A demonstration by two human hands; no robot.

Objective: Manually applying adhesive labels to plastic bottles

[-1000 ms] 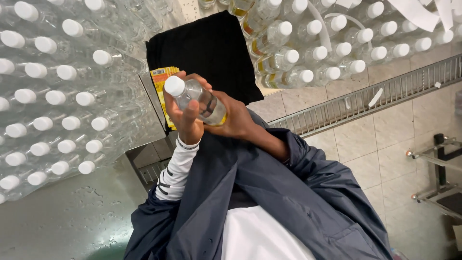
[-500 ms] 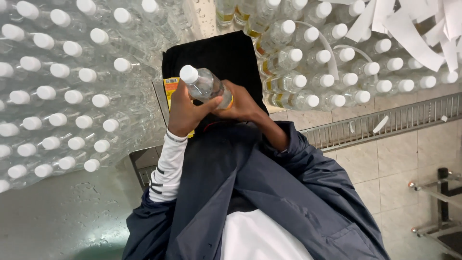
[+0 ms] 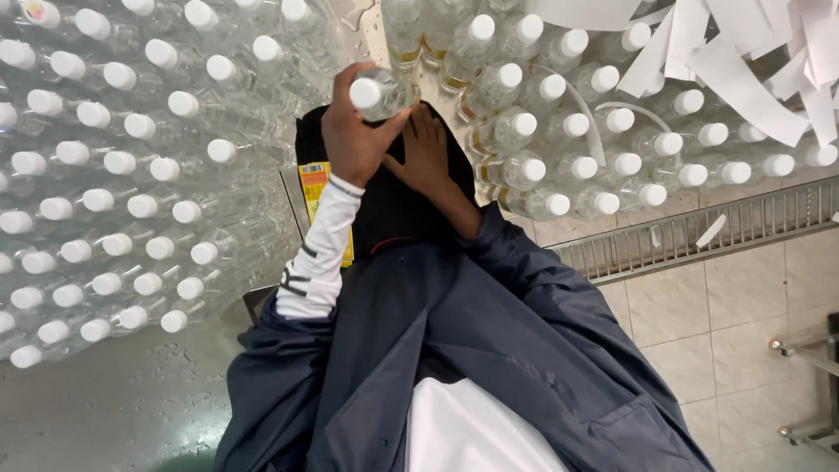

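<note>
Left hand (image 3: 354, 131) wraps a clear plastic bottle (image 3: 382, 93) with a white cap, fingers curled round its body just below the cap, thumb on the near side; the bottle is tilted, cap pointing left. Right hand (image 3: 428, 150) sits just beside it on the right, fingers spread flat and extended toward the bottle's lower body, fingertips touching or nearly touching it; cannot tell if they actually grip. Bottle is held up in the far centre of the view, above a black cloth (image 3: 393, 201) that lies under both hands. A yellow packet (image 3: 313, 188) sticks out at the left edge of the cloth, partly hidden by the left forearm in a white sleeve (image 3: 316, 262) with dark stripes. Right arm is in a dark blue jacket (image 3: 489, 332). Left of the hands: a large block of clear capped bottles (image 3: 114, 175) standing in rows on a wet grey tabletop (image 3: 114, 402). Far right: a second group of labelled bottles (image 3: 568, 131) holding yellowish liquid, same white caps, with loose white paper strips (image 3: 743, 52) lying over them. A metal grating (image 3: 699, 232) runs along the near side of that group, tiled floor (image 3: 699, 332) beyond it to the right.
</note>
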